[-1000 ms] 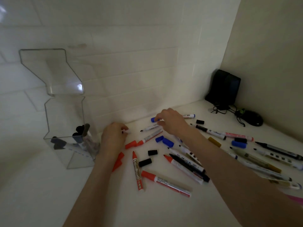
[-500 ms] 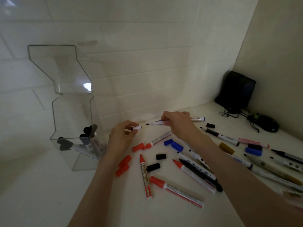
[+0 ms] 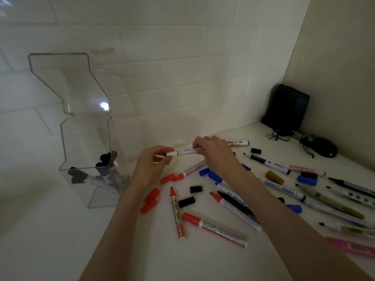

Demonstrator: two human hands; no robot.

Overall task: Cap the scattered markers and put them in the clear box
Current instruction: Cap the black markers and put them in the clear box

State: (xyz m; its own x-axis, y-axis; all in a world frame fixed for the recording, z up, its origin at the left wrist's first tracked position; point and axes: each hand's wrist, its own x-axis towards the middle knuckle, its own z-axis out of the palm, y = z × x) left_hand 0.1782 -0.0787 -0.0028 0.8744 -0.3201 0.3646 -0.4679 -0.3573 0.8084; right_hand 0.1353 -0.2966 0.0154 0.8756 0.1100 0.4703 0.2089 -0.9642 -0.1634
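On the white bench [image 3: 50, 230], far left, stands the tall clear plastic box [image 3: 85, 138] with a few dark-capped markers [image 3: 104, 162] leaning inside. The left hand [image 3: 151, 165] – fingers curled – pinches a small white cap [image 3: 172, 153] against the end of the slim white marker [image 3: 187, 151], held above the bench; the right hand [image 3: 215, 154] grips its barrel.

Dim, murky; glare spot on clear box [image 3: 104, 105]; wide-angle edge bending
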